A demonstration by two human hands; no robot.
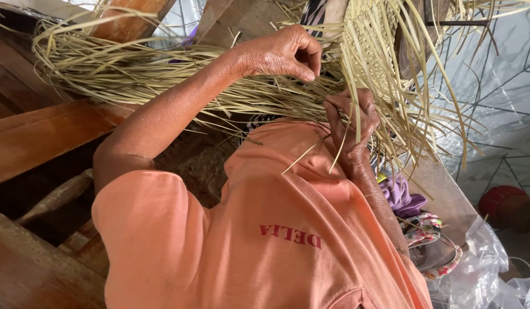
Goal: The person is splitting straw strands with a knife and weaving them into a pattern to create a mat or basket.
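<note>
My left hand (pixel 283 54) reaches across from the left and pinches a few pale straw strands between thumb and fingers. Just below it, my right hand (pixel 352 121) is closed around other strands at the edge of a partly woven straw piece (pixel 372 54). A long bundle of loose straw strands (pixel 133 71) fans out to the left from the woven piece, under my left forearm. More loose strands hang down to the right of my right hand. My orange shirt (pixel 265 240) fills the lower middle of the view.
Brown wooden planks (pixel 42 134) run along the left and lower left. A purple cloth (pixel 401 194), patterned sandals (pixel 433 243) and a clear plastic bag (pixel 488 274) lie at the lower right. A red round object (pixel 502 200) sits on the pale tiled floor (pixel 505 114).
</note>
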